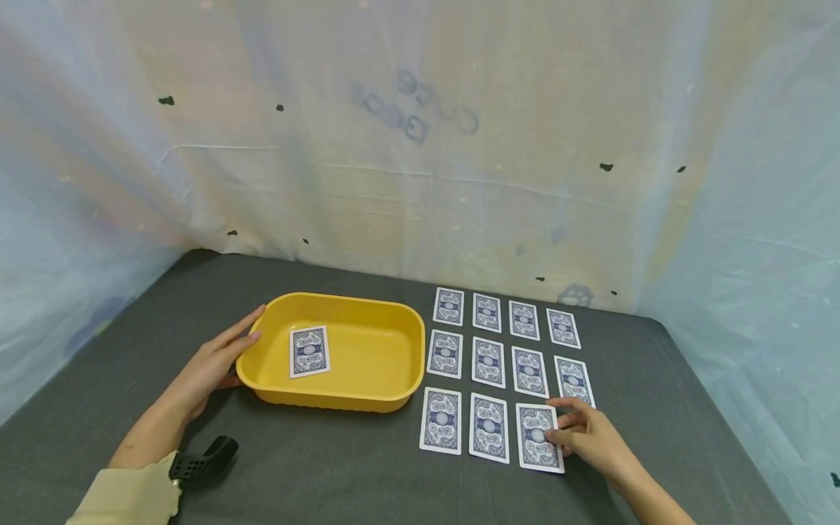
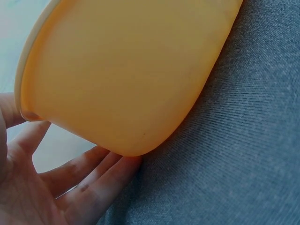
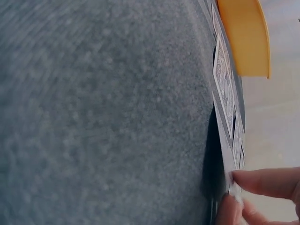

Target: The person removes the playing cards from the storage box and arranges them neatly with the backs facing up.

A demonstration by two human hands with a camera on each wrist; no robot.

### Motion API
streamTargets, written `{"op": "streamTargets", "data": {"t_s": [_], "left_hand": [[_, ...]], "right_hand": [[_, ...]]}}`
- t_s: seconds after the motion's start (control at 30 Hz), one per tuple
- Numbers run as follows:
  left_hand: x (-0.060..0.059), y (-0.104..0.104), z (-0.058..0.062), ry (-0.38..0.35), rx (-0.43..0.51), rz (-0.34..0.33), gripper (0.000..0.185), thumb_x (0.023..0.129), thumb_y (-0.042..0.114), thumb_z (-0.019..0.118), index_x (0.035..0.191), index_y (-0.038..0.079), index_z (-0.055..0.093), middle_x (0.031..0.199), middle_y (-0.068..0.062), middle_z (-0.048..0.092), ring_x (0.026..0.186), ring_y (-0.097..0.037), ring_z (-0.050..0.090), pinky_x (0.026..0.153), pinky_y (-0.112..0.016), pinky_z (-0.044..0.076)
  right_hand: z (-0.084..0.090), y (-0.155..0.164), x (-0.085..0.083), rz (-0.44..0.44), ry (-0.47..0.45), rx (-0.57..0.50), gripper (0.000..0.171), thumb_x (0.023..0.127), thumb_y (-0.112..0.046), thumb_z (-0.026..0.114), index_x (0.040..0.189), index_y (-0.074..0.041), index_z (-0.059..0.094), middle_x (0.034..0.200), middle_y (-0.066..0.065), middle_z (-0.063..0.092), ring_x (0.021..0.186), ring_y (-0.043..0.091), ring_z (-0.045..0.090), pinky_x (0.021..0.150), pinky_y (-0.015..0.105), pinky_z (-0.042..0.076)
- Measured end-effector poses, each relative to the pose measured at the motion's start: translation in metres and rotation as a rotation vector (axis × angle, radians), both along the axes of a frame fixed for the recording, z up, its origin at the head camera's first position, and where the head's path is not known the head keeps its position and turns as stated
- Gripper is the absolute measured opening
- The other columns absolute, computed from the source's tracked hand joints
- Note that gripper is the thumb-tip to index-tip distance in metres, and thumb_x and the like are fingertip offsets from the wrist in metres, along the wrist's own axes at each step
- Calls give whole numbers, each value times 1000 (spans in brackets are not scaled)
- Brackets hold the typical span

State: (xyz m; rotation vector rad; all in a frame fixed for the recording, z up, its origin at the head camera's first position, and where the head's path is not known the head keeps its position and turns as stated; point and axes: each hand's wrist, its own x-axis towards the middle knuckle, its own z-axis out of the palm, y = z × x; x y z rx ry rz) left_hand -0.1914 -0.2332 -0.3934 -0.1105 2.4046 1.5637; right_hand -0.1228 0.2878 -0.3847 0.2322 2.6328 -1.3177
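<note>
A yellow plastic basin (image 1: 354,402) stands left of the middle on the dark cloth, with one playing card (image 1: 310,351) lying back-up inside it. My left hand (image 1: 208,364) holds the basin's left end, thumb over the rim and the other fingers against the outer wall (image 2: 126,93). At the near right, my right hand (image 1: 587,437) pinches the right side of a blue-backed playing card (image 1: 539,437) between thumb and fingers. In the right wrist view this card's edge (image 3: 226,145) is raised off the cloth, a dark shadow beneath it.
Several more back-up cards lie in rows right of the basin, among them a near-row card (image 1: 488,428) and a far-row card (image 1: 563,328). The dark cloth (image 1: 328,467) covers the table. A pale plastic sheet (image 1: 420,182) hangs around its back and sides.
</note>
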Motion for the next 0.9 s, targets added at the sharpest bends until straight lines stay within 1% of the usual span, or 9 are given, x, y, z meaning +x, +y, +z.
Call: {"op": "streamTargets", "data": {"t_s": [0.17, 0.27, 0.47, 0.57, 0.73, 0.9], "left_hand": [[0, 0, 0, 1, -2, -1, 68, 98, 58, 35, 153, 36, 3, 160, -20, 2, 136, -43, 29, 92, -54, 48], [0, 0, 0, 2, 0, 0, 68, 98, 58, 35, 153, 36, 3, 160, -20, 2, 135, -43, 30, 92, -54, 48], [1, 0, 0, 6, 5, 1, 68, 98, 58, 36, 153, 36, 3, 160, -19, 2, 136, -43, 29, 93, -56, 47], [1, 0, 0, 7, 5, 2, 68, 98, 58, 36, 153, 36, 3, 161, -19, 2, 136, -44, 28, 93, -57, 46], [0, 0, -1, 3, 8, 1, 68, 98, 58, 36, 153, 36, 3, 161, -19, 1, 136, -44, 28, 94, -58, 46], [0, 0, 0, 3, 14, -3, 68, 98, 59, 36, 153, 36, 3, 161, -19, 2, 137, -43, 28, 94, -57, 46]], "right_hand": [[-1, -2, -2, -15, 17, 67, 51, 78, -3, 74, 123, 8, 54, 79, 6, 58, 63, 13, 56, 55, 25, 49], [-1, -3, -2, -30, 25, 88, 51, 76, -4, 76, 121, 8, 55, 78, 6, 59, 62, 14, 56, 54, 25, 49], [-2, -5, -3, -49, 47, 110, 51, 72, -4, 79, 117, 8, 58, 86, 11, 61, 68, 16, 60, 56, 27, 53], [-2, -6, -3, -57, 59, 143, 51, 71, -5, 81, 116, 6, 60, 90, 14, 61, 71, 16, 61, 56, 28, 53], [-1, -9, -4, -62, 67, 208, 49, 68, -8, 82, 113, 1, 63, 93, 13, 60, 66, 15, 58, 52, 28, 49], [0, -11, -6, -62, 72, 225, 46, 69, -9, 82, 111, 0, 65, 91, 9, 57, 63, 13, 54, 50, 26, 45]]}}
